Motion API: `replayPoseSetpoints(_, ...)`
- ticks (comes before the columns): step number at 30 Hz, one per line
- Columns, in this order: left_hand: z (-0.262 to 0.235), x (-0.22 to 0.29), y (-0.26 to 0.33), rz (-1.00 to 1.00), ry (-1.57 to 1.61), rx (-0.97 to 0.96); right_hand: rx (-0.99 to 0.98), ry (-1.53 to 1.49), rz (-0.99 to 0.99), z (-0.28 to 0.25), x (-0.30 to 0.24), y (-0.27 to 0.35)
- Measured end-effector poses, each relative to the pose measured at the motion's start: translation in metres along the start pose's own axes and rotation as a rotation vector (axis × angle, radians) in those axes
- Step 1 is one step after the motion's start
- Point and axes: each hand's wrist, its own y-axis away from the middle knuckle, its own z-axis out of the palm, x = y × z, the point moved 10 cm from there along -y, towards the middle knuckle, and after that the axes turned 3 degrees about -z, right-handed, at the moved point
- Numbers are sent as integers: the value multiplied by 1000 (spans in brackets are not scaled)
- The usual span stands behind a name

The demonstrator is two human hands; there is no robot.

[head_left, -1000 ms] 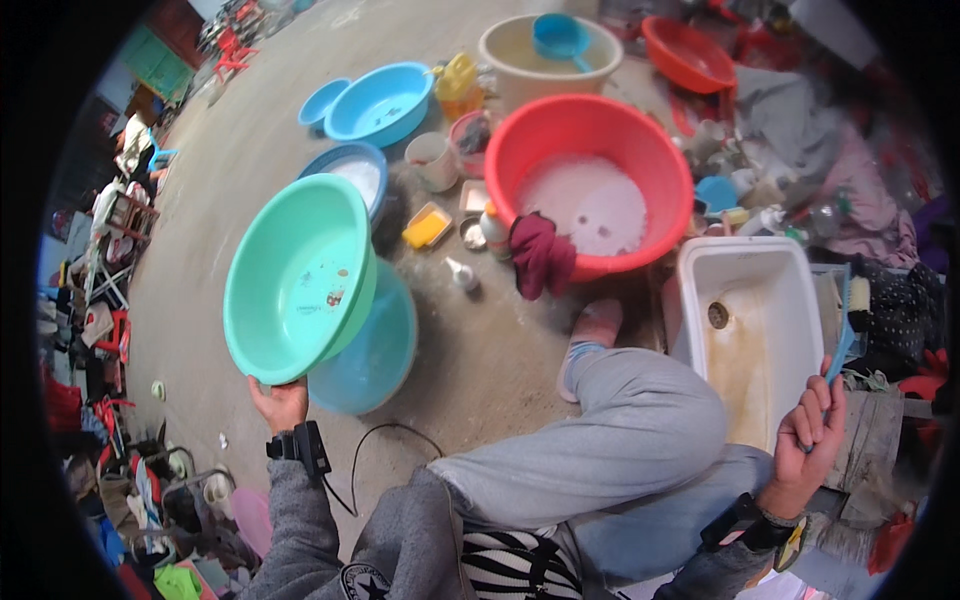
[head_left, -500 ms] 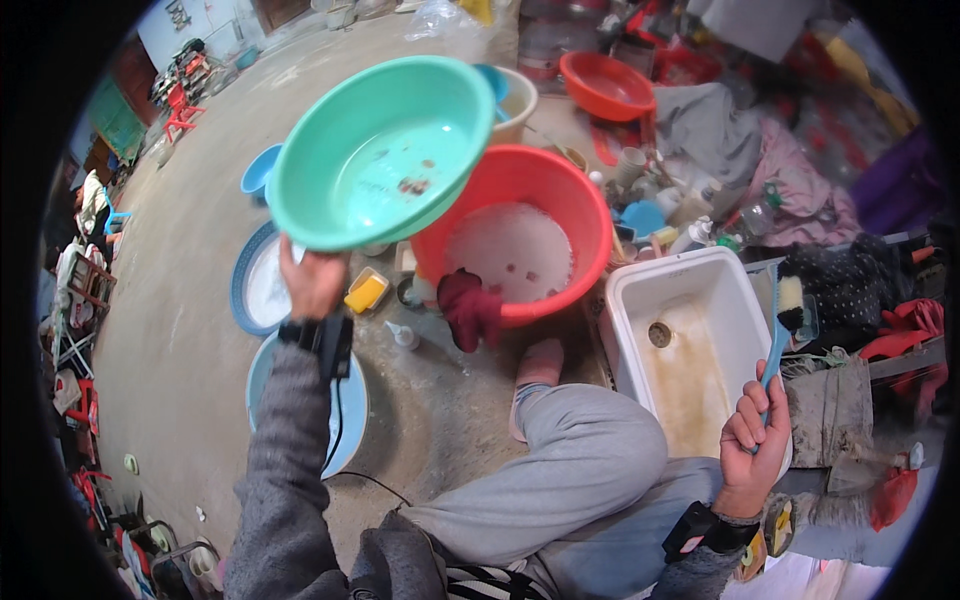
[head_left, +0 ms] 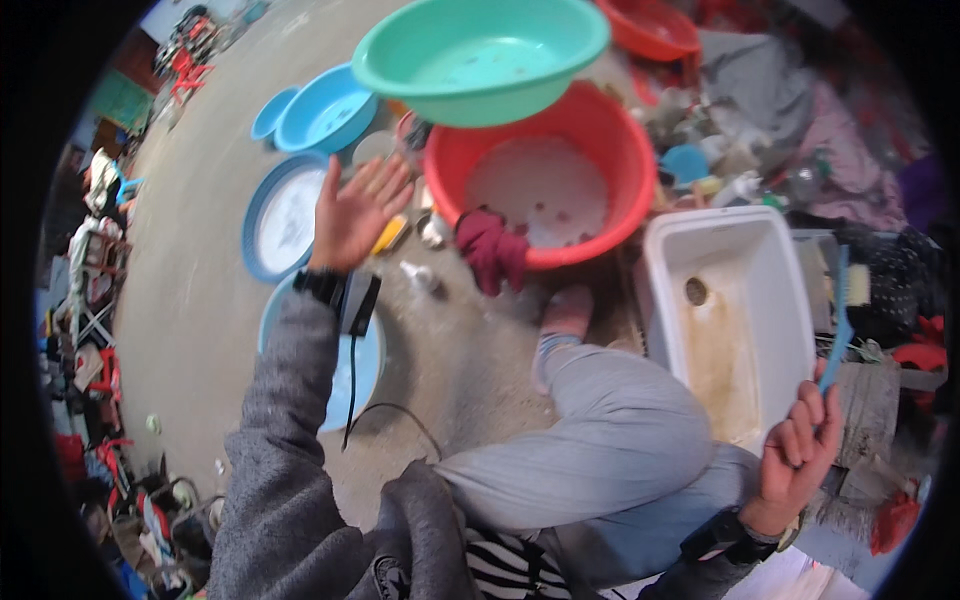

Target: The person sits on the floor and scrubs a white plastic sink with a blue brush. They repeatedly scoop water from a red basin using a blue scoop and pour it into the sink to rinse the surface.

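Note:
My left hand [head_left: 362,215] is open, palm up and fingers spread, with nothing in it. Beyond it, the green basin [head_left: 480,108] overlaps the far rim of the large red tub [head_left: 642,185]; what bears it cannot be seen. The tub holds cloudy, sudsy water with a few dark bits, and a dark red cloth [head_left: 490,250] hangs over its near rim. At the right, my right hand [head_left: 800,445] is closed round the handle of a light blue brush [head_left: 842,315]. Left of that hand stands a deep white rectangular tub [head_left: 795,270], stained brown inside.
Blue basins [head_left: 255,215] stand left of my left hand and beneath my left forearm. A white bottle [head_left: 420,277] and a yellow block [head_left: 392,234] lie near the red tub. Bottles, cloths and a red basin [head_left: 660,30] crowd the far right. A black cable [head_left: 400,408] runs from my left wrist.
My left hand has let go of the green basin and opened. The basin has moved away, toward the far right, uncovering another blue basin. The brush stays in my right hand.

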Motion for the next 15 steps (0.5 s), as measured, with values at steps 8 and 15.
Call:
replayPoseSetpoints(8, -300, -120, 465, -5, 539, 1422, -49, -2, 47, 2, 0, -1)
replayPoseSetpoints(15, -340, -133, 444, 223, 567, 1237, -49, 35, 90, 2, 10, -8)
